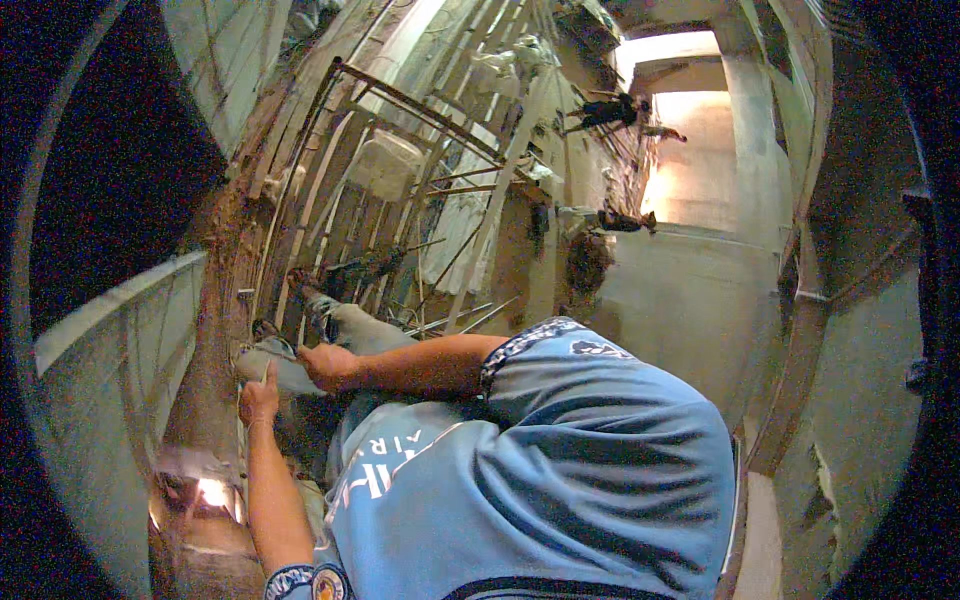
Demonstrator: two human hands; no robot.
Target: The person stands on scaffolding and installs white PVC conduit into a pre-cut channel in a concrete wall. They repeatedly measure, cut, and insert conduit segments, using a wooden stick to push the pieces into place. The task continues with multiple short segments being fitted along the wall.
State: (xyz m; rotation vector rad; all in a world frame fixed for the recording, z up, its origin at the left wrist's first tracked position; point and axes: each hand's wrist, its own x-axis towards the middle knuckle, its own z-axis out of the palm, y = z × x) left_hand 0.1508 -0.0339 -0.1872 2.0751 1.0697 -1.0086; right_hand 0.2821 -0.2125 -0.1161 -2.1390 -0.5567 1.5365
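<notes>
Toward nine o'clock, a little below the middle of the view, a piece of grey cloth (283, 373) lies between the person's two hands, apparently part of the clothing over the bent legs. Its long axis slants roughly from ten o'clock down to four.

From the right hand (328, 367), the grey cloth stretches toward nine o'clock; from the left hand (259, 402), it lies toward one o'clock. Neither hand is clearly the nearer: the right hand overlaps the cloth's three o'clock end, while the left thumb points up toward twelve across its lower edge. The right hand's fingers look curled in and the left's look gathered below the thumb, yet I cannot tell whether either set is pinching the cloth or merely resting against it.

The right forearm (430, 362) reaches in from three o'clock, out of a blue shirt (590, 470); the left forearm (280, 505) rises from about six. Just beyond the right hand, toward one o'clock, a grey trouser leg (368, 327) extends. Farther off, at eleven o'clock in the view, stands a rusty-looking metal frame (425, 108), with a pale block-shaped thing (385, 165) beside its bars. Well apart, near one o'clock, two other people are visible, one in dark clothing (606, 112), close to a bright opening (690, 135).
</notes>
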